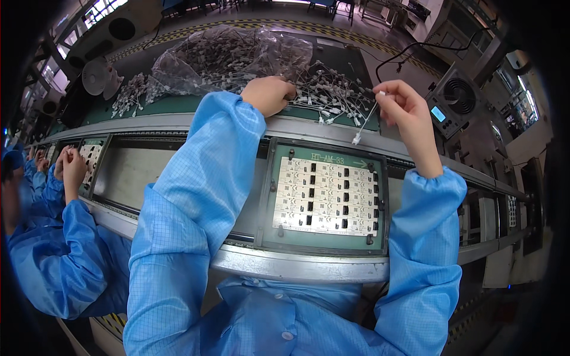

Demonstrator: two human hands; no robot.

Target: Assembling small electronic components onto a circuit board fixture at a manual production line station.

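Note:
My right hand is raised at the right, thumb and finger pinching one end of a thin connector cable. The cable hangs down from the pinch, a white plug at its lower end. At the near edge of a heap of white-plugged cables, my left hand is closed with its fingers curled in; what they hold, if anything, is hidden. Between my forearms a green fixture board lies on the conveyor. It carries a panel of white printed circuit boards with black components in columns.
A clear plastic bag of cables lies on the green bench beyond the conveyor rail. Right of it stands a grey device with a round fan and lit display. A small white fan and co-workers' hands are at the left.

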